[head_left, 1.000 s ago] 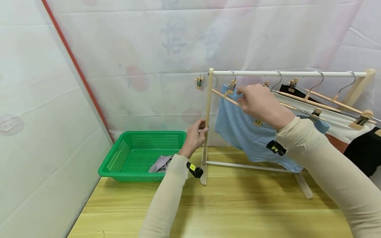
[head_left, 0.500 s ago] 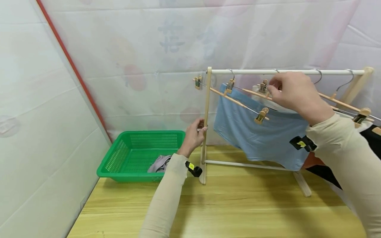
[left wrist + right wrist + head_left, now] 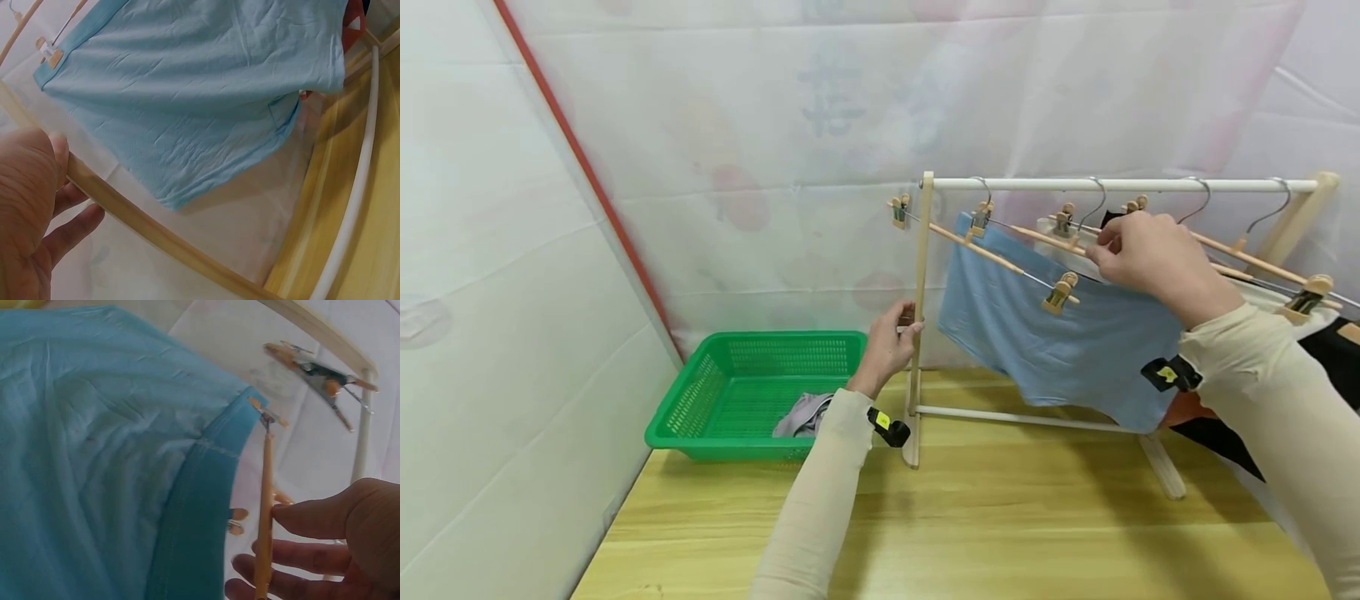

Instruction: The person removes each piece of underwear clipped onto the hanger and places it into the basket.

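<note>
My left hand [image 3: 887,346] grips the wooden upright post [image 3: 921,283] at the left end of a small clothes rack; in the left wrist view its thumb and fingers lie around the post [image 3: 144,219]. A light blue pair of shorts [image 3: 1045,342] hangs from a clip hanger [image 3: 1052,240]. My right hand [image 3: 1157,262] is at this hanger's bar near the hook. In the right wrist view my thumb presses one side of the bar [image 3: 265,519], with fingers curled on the other side. The hand and sleeve hide the hanger's right part.
Nearer hangs another hanger with bare clips [image 3: 1060,293]. White and black garments [image 3: 1333,354] hang farther right on the white rail [image 3: 1022,184]. Left of the rack a green plastic basket [image 3: 700,387] holds a crumpled grey cloth [image 3: 803,414]. All stand on a wood-grain table [image 3: 1000,533].
My right hand has moved right along the rack, from near the blue shorts' left clip to the middle of their hanger, then slightly lower. My left hand has stayed on the post.
</note>
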Tool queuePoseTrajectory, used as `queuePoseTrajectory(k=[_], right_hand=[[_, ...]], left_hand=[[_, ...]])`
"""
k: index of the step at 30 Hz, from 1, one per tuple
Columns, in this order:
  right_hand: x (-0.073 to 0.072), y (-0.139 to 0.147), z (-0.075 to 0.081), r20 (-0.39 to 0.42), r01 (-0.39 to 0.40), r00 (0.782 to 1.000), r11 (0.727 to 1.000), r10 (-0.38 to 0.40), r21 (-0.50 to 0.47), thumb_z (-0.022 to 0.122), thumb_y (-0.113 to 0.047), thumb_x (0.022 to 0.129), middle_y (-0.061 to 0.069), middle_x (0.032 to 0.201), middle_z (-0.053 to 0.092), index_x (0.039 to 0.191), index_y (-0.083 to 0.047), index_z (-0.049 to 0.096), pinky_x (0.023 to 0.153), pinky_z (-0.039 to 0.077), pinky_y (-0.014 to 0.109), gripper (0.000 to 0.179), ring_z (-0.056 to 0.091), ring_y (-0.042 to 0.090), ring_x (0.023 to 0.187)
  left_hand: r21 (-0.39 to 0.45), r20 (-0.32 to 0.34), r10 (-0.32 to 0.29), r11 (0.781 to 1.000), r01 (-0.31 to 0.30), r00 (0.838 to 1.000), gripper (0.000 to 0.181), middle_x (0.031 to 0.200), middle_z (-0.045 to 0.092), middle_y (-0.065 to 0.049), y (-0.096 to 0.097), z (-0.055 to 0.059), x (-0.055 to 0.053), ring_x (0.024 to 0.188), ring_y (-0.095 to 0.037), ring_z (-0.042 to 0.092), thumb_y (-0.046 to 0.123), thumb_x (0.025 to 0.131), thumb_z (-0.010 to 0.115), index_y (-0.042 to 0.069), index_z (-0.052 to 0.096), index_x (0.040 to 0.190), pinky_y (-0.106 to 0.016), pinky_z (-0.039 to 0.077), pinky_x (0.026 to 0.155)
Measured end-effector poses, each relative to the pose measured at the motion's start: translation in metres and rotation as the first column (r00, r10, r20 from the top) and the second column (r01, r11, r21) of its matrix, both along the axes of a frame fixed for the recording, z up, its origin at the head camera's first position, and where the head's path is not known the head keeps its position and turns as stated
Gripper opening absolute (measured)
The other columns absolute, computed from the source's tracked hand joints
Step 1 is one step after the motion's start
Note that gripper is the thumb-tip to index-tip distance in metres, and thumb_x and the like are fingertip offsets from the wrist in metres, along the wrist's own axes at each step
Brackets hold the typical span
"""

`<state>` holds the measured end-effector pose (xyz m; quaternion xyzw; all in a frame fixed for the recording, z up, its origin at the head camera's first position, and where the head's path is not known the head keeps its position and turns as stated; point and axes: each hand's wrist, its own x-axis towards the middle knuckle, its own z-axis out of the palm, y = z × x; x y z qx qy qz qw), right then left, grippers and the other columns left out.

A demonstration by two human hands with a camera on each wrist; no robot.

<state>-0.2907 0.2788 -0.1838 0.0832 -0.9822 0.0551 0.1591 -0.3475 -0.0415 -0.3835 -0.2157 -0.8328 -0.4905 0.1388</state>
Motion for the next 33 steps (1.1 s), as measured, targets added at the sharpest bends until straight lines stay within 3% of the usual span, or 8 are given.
queuePoseTrajectory(k=[7, 12, 20, 27, 33], right_hand=[[-0.007, -0.006, -0.006, 0.026, -0.045, 0.999, 0.999, 0.045, -0.016, 0.052, -0.028, 0.103, 0.030, 0.111, 0.071, 0.120, 0.003, 0.070, 0.075, 0.048, 0.058, 0.039, 0.069, 0.041, 0.087], [-0.010, -0.010, -0.010, 0.040, -0.088, 0.995, 0.996, 0.089, -0.010, 0.051, -0.022, 0.104, 0.030, 0.111, 0.071, 0.125, 0.004, 0.067, 0.069, 0.051, 0.055, 0.037, 0.070, 0.036, 0.079], [-0.007, -0.005, -0.016, -0.019, -0.125, 0.992, 0.992, 0.124, -0.029, 0.052, -0.017, 0.103, 0.027, 0.100, 0.072, 0.121, 0.007, 0.068, 0.063, 0.050, 0.052, 0.034, 0.066, 0.028, 0.067], [-0.004, -0.002, -0.016, -0.057, -0.104, 0.993, 0.994, 0.101, -0.046, 0.053, -0.018, 0.103, 0.024, 0.094, 0.073, 0.118, 0.005, 0.070, 0.058, 0.045, 0.042, 0.032, 0.062, 0.024, 0.063], [0.002, 0.002, -0.004, -0.087, -0.066, 0.994, 0.997, 0.061, -0.048, 0.053, -0.020, 0.103, 0.024, 0.091, 0.072, 0.116, 0.004, 0.071, 0.052, 0.040, 0.037, 0.033, 0.061, 0.028, 0.063]], left_hand=[[0.007, -0.009, 0.024, 1.000, -0.024, 1.000, 0.036, 0.130, 0.063, -0.013, -0.005, 0.000, 0.001, 0.124, -0.027, 0.062, 0.015, 0.107, 0.051, 0.007, 0.051, 0.142, -0.040, 0.056, 0.101], [0.021, 0.004, 0.048, 0.999, -0.048, 0.999, 0.036, 0.129, 0.063, -0.012, -0.006, 0.001, 0.001, 0.123, -0.027, 0.062, 0.015, 0.106, 0.052, 0.007, 0.052, 0.141, -0.040, 0.056, 0.100], [0.011, -0.003, 0.035, 0.999, -0.035, 0.999, 0.037, 0.129, 0.064, -0.012, -0.001, 0.000, -0.001, 0.123, -0.026, 0.063, 0.014, 0.106, 0.053, 0.008, 0.051, 0.143, -0.039, 0.056, 0.100], [0.023, 0.006, 0.018, 1.000, -0.018, 1.000, 0.036, 0.127, 0.065, -0.011, 0.002, -0.003, -0.002, 0.122, -0.025, 0.063, 0.014, 0.106, 0.053, 0.009, 0.052, 0.142, -0.038, 0.057, 0.099], [0.022, 0.005, 0.011, 1.000, -0.011, 1.000, 0.036, 0.127, 0.065, -0.012, 0.001, -0.001, -0.004, 0.122, -0.026, 0.063, 0.014, 0.106, 0.053, 0.008, 0.052, 0.141, -0.039, 0.057, 0.100]])
